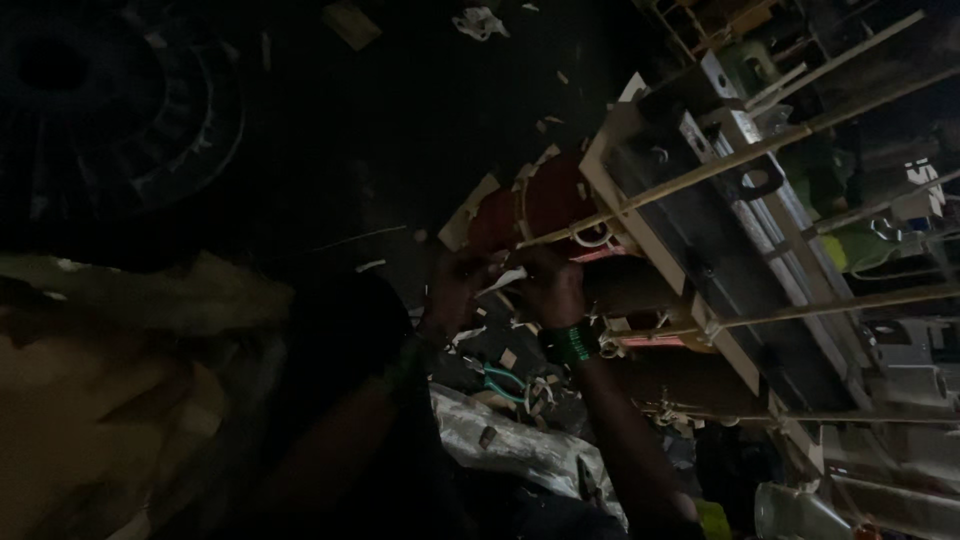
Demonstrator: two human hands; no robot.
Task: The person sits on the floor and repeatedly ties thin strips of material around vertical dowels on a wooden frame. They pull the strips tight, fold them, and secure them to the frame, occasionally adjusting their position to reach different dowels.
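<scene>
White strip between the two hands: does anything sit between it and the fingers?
Nothing visible does. Both the left hand and the right hand already meet at the white strip, in front of the reddish coil. The dim light hides the exact grip.

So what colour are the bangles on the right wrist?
Green, seen in the head view: bangles on the right hand.

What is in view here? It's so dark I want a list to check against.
Wound coils: at least two, dark red, centre, in the frame.
Metal frame: one, pale with long rods, right.
White strip: one, between both hands.
Pliers: one, teal handles, below the hands.
Crumpled sheet: one, silvery, bottom centre.
Round ribbed part: one, dark, top left.
Scraps: several, pale, on the floor.
Bangles: several, green, right wrist.
Left hand: grip on the strip.
Right hand: grip on the strip.
</scene>
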